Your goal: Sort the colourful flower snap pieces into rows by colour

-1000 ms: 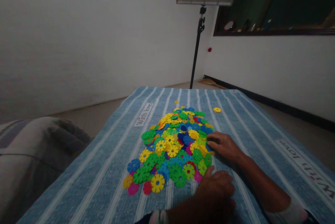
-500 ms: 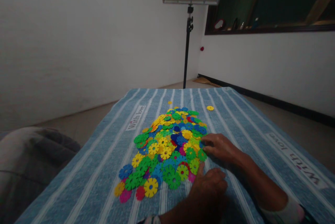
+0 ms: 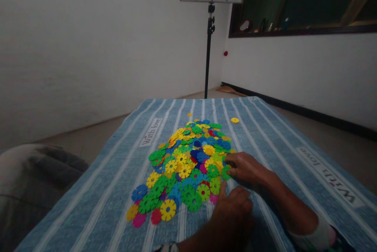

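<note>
A heap of flat plastic flower-shaped discs (image 3: 188,161) in green, yellow, blue, red and pink lies on a blue striped cloth (image 3: 265,126). My right hand (image 3: 246,168) lies flat at the heap's right edge, its fingertips on green discs (image 3: 225,172). My left hand (image 3: 234,205) sits just in front of it, near the heap's front right corner. Its fingers are curled under with the back of the hand towards me, and the thumb points at a pink disc (image 3: 212,198). What the left palm holds is hidden. One yellow disc (image 3: 235,120) lies apart, beyond the heap.
The cloth bears the words "With love" (image 3: 150,132). A light panel on a black stand (image 3: 208,43) rises behind the cloth's far edge. A grey bundle of fabric (image 3: 32,177) lies at the left. White walls and a dark window (image 3: 303,0) close the back.
The view has swung slightly to the right, so everything sits further left in the picture. My right hand has edged in along the heap's right side. My left hand stays close in front of it.
</note>
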`<state>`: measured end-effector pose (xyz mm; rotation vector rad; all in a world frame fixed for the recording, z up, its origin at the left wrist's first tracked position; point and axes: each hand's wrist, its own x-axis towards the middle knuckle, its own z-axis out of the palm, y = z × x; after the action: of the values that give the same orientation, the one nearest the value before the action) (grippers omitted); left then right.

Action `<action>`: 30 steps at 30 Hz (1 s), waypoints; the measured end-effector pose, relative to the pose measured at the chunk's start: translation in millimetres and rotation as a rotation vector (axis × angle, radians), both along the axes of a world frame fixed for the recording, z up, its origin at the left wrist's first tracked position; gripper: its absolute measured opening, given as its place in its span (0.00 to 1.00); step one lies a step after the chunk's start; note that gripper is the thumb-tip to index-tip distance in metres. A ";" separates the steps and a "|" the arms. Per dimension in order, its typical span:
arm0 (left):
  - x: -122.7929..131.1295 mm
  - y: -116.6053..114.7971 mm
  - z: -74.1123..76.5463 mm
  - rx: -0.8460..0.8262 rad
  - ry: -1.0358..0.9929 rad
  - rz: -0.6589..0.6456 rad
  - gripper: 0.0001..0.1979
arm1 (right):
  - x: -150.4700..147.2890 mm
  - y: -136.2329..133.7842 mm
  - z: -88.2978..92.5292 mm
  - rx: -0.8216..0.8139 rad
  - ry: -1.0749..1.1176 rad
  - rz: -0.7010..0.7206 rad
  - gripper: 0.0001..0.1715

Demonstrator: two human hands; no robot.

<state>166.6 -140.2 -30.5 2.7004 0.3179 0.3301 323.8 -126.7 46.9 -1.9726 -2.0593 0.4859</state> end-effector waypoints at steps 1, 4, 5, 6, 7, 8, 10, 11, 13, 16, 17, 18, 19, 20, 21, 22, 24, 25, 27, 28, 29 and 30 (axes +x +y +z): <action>0.1 -0.5 -0.4 0.014 -0.007 0.005 0.12 | 0.6 -0.2 -0.1 -0.008 0.016 0.005 0.04; 0.8 -1.6 -0.4 0.048 0.013 0.026 0.13 | 3.0 -0.5 -1.1 -0.043 0.070 0.035 0.05; 0.9 -2.0 0.6 0.050 0.027 0.031 0.13 | 4.0 -0.3 -1.5 -0.057 0.078 0.045 0.07; 1.0 -2.4 2.1 0.049 0.039 0.038 0.13 | 5.1 0.0 -1.9 -0.072 0.074 0.051 0.09; 0.9 -2.8 3.8 0.047 0.048 0.042 0.14 | 6.1 0.4 -2.3 -0.087 0.060 0.052 0.12; 0.8 -3.1 5.5 0.043 0.055 0.044 0.14 | 6.9 0.9 -2.7 -0.096 0.039 0.045 0.14; 0.3 -3.6 8.3 0.040 0.064 0.043 0.14 | 7.7 1.9 -3.2 -0.097 -0.007 0.014 0.15; 0.0 -3.7 8.9 0.040 0.063 0.042 0.14 | 7.5 2.4 -3.3 -0.091 -0.025 -0.004 0.16; -0.5 -3.7 8.6 0.041 0.053 0.040 0.14 | 5.8 3.1 -3.1 -0.076 -0.048 -0.031 0.15; -0.8 -3.6 6.1 0.035 0.034 0.046 0.14 | 1.4 3.5 -2.8 -0.056 -0.078 -0.045 0.12; -0.8 -3.5 5.4 0.032 0.034 0.049 0.14 | 0.1 3.5 -3.0 -0.052 -0.095 -0.050 0.12; -0.8 -3.3 4.9 0.028 0.037 0.051 0.14 | -0.8 3.6 -3.4 -0.050 -0.113 -0.057 0.12; -0.7 -3.1 4.8 0.026 0.043 0.050 0.14 | -1.3 3.8 -3.9 -0.049 -0.132 -0.066 0.12; -0.6 -2.9 5.0 0.026 0.051 0.048 0.14 | -1.2 4.0 -4.5 -0.051 -0.149 -0.076 0.12; -0.4 -2.6 5.4 0.027 0.060 0.043 0.14 | -0.5 4.2 -5.1 -0.053 -0.161 -0.086 0.12; -0.2 -2.3 6.0 0.030 0.066 0.036 0.14 | 0.7 4.5 -5.7 -0.055 -0.170 -0.095 0.12; 0.0 -1.8 7.4 0.036 0.072 0.030 0.14 | 3.9 5.0 -6.2 -0.060 -0.194 -0.113 0.12; 0.1 -1.6 8.0 0.036 0.074 0.030 0.15 | 5.4 5.2 -6.2 -0.064 -0.207 -0.123 0.12; 0.1 -1.4 9.1 0.032 0.077 0.035 0.14 | 7.1 5.6 -5.9 -0.070 -0.229 -0.139 0.12; 0.0 -1.2 9.5 0.028 0.078 0.036 0.14 | 6.9 5.8 -5.9 -0.073 -0.236 -0.142 0.13; -0.1 -1.1 9.9 0.024 0.078 0.034 0.14 | 6.2 6.0 -6.0 -0.073 -0.240 -0.143 0.14; -0.2 -1.0 10.1 0.021 0.076 0.032 0.14 | 4.8 6.3 -6.4 -0.071 -0.241 -0.140 0.15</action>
<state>166.4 -141.1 -20.4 2.7360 0.3822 0.2410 328.6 -120.4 40.5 -2.2985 -2.0428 0.3093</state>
